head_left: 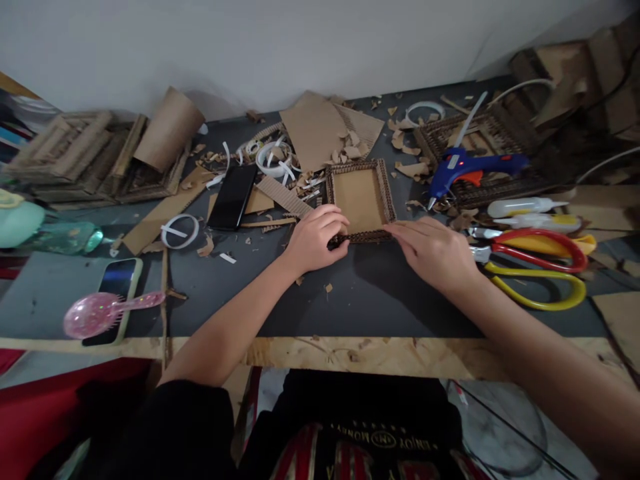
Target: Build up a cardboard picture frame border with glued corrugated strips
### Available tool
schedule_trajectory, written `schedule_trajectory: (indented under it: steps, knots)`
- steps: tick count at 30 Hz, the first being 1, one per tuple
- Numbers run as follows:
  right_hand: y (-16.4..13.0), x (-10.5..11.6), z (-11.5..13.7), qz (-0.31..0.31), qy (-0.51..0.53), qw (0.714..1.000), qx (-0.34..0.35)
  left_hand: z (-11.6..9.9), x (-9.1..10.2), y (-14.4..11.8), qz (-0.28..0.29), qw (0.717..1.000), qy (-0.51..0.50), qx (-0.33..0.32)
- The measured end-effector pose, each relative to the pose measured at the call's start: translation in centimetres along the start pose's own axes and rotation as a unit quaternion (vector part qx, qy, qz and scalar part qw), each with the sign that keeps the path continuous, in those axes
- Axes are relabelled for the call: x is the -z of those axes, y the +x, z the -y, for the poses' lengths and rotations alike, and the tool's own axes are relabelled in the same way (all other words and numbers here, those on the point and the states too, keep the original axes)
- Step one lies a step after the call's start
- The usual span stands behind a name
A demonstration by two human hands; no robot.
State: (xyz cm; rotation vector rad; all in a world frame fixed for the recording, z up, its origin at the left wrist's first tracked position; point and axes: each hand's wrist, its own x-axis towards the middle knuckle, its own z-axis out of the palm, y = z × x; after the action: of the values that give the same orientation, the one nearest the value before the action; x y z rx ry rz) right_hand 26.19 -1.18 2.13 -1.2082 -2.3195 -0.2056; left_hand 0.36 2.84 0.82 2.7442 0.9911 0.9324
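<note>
Just left of the glue gun (pixel 463 172), the cardboard frame (pixel 361 200) sits on the surface (pixel 280 300). Left hand (pixel 316 239) is clamped round its near corner, probably steadying it; right hand (pixel 433 253) touches the other, can't tell if that grip's pinching.

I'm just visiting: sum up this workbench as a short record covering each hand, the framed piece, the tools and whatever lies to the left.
Left hand: curled around the near left corner of the cardboard frame
Right hand: at the near right corner; whether it pinches is unclear
Frame's look: ribbed rim, plain tan panel
Tool at right: blue glue gun, nozzle toward the person
Far left: pink hairbrush lying across a phone
</note>
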Motion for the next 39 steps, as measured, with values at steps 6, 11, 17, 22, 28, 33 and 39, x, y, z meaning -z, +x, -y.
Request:
schedule_trajectory:
  steps: [6,11,17,22,28,33,39]
  knots:
    - [0.0,-0.2,-0.1,0.031,0.052,0.997,-0.045,0.0,0.0,-0.1,-0.006,1.000,-0.008,0.010]
    - [0.2,0.1,-0.2,0.043,0.074,0.991,-0.106,-0.3,-0.2,0.0,-0.003,1.000,0.001,0.028]
    - [0.2,0.0,-0.5,0.028,0.116,0.987,-0.103,-0.2,-0.3,0.0,0.000,1.000,0.003,0.026]
    - [0.1,-0.1,-0.5,0.030,0.115,0.987,-0.112,-0.2,-0.2,0.1,0.007,1.000,-0.007,0.027]
    - [0.1,-0.2,-0.5,0.027,0.123,0.983,-0.131,-0.2,0.1,0.0,0.027,0.999,-0.019,0.039]
    - [0.4,0.2,0.2,-0.006,0.134,0.975,-0.179,-1.2,0.5,0.3,-0.028,0.999,-0.007,0.029]
    - [1.0,2.1,1.8,-0.056,0.125,0.972,-0.190,-5.2,1.0,1.2,-0.087,0.992,-0.072,0.061]
